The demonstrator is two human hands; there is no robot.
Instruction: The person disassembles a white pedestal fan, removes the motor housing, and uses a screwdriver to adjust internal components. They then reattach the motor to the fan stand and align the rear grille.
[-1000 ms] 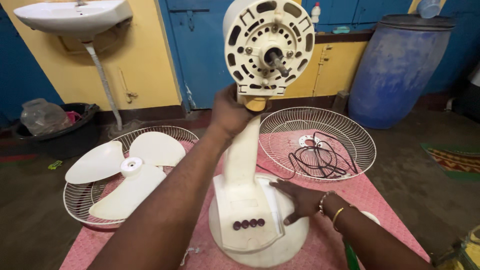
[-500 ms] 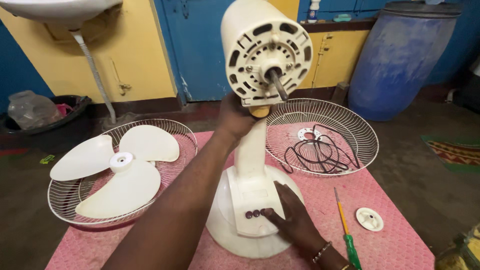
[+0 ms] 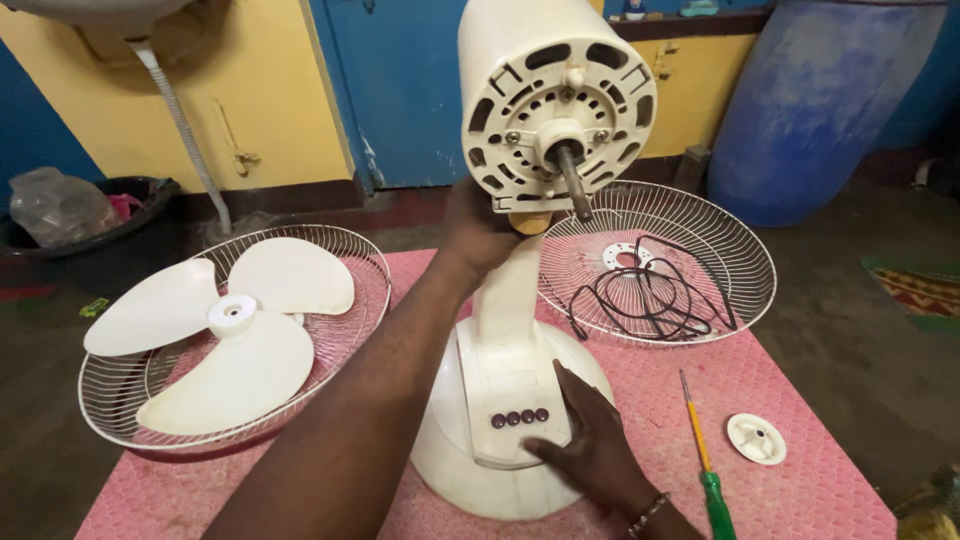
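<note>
A cream table fan without its blade stands upright on a pink mat [image 3: 800, 480]. Its motor head [image 3: 555, 100] faces me with the bare shaft sticking out. My left hand [image 3: 478, 232] grips the fan's neck just under the motor. My right hand [image 3: 590, 445] lies flat on the round base [image 3: 470, 470], beside a row of dark buttons [image 3: 520, 418]. The white three-bladed fan blade [image 3: 225, 325] lies inside a wire guard [image 3: 110, 400] on the left.
A second wire guard [image 3: 740, 260] on the right holds a coiled black cord [image 3: 650, 295]. A green-handled screwdriver [image 3: 708, 465] and a small white round cap [image 3: 756, 438] lie on the mat's right side. Behind stand a blue barrel [image 3: 820, 100] and a basin's drain hose [image 3: 180, 120].
The view has moved closer and lower. The fan now stands more upright, and my right hand has slid from the base's right edge onto its top near the buttons.
</note>
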